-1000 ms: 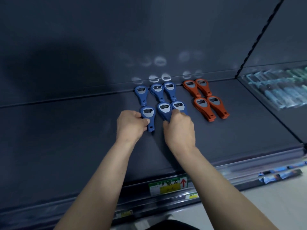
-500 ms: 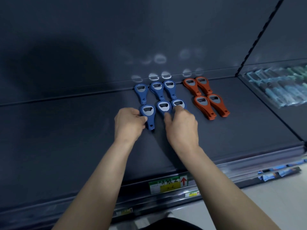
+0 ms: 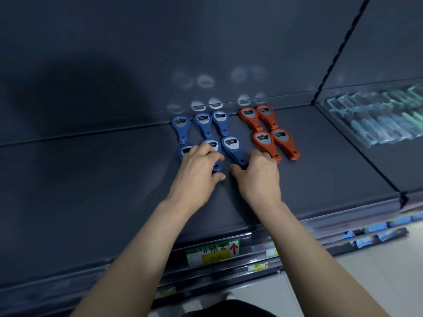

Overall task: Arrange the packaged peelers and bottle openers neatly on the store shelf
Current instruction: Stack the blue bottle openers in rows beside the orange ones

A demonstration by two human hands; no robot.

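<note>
Shelf (image 3: pixel 91 191), dark and flat, carries everything. Toward its back lie blue bottle openers (image 3: pixel 202 121), three behind and three in front, heads pointing away from the person. The left hand (image 3: pixel 196 172) lies over the front left and front middle ones, fingers bent across their heads; whether it grips either, I cannot tell. The right hand (image 3: pixel 258 177) pinches the handle end of the front right blue opener (image 3: pixel 231 145) between thumb and curled fingers. Just beside it lie four orange bottle openers (image 3: pixel 263 140), two by two. Packaged peelers (image 3: pixel 377 120) fill the neighbouring bay.
</note>
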